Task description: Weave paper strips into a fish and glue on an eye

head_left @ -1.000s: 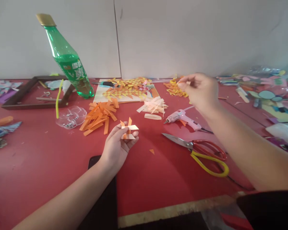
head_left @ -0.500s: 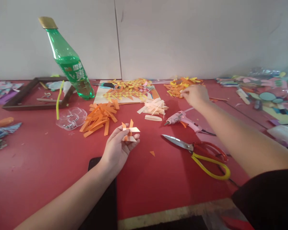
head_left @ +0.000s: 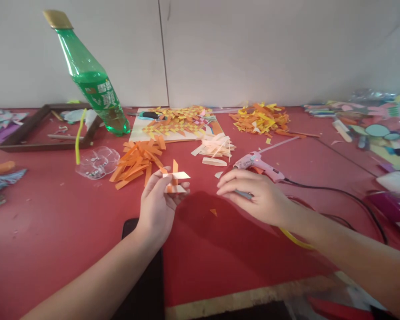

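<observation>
My left hand [head_left: 160, 200] is closed on a small piece of woven paper strips [head_left: 175, 176], orange crossed with cream, pinched between thumb and fingers. Its strip ends stick out at the top and right. My right hand [head_left: 253, 195] is over the scissors, with its fingers loosely bent and apart from the thumb; I see nothing held in it. The scissors' yellow handle [head_left: 296, 240] shows below the wrist, and a bit of blade shows between the fingers. Just behind that hand lies a pink glue gun [head_left: 263, 165]. A small orange paper scrap [head_left: 214, 212] lies between my hands.
Piles of orange strips [head_left: 136, 162], cream strips [head_left: 216, 146] and yellow-orange strips [head_left: 262, 118] lie beyond. A woven paper sheet [head_left: 176, 129], a green bottle [head_left: 96, 89], a wooden frame [head_left: 26, 144] and a clear bead tray [head_left: 98, 163] stand farther back. A black phone [head_left: 130, 226] lies under my left forearm.
My right hand has come back from the yellow-orange pile, toward me and left, to above the scissors. My left hand still holds the woven paper piece, shifted slightly left in view.
</observation>
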